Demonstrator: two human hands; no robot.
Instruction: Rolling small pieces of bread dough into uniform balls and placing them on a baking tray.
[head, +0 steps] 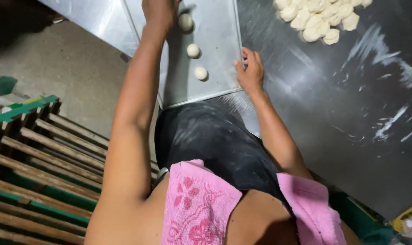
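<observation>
where they lie, round pale dough balls point(193, 50)

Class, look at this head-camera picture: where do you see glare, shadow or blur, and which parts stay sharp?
Head view: soft glare streaks across the dark steel table at right; the left hand and its arm cast a shadow down the metal tray; the three dough balls are sharp, as is the right hand at the tray's edge; the pink towel near the lens is slightly soft; the top left corner is dark.

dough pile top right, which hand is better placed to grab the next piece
Right, probably. The right hand rests at the baking tray edge, on the side of the dough pile. The left hand is over the tray by the dough balls, farther off.
</observation>
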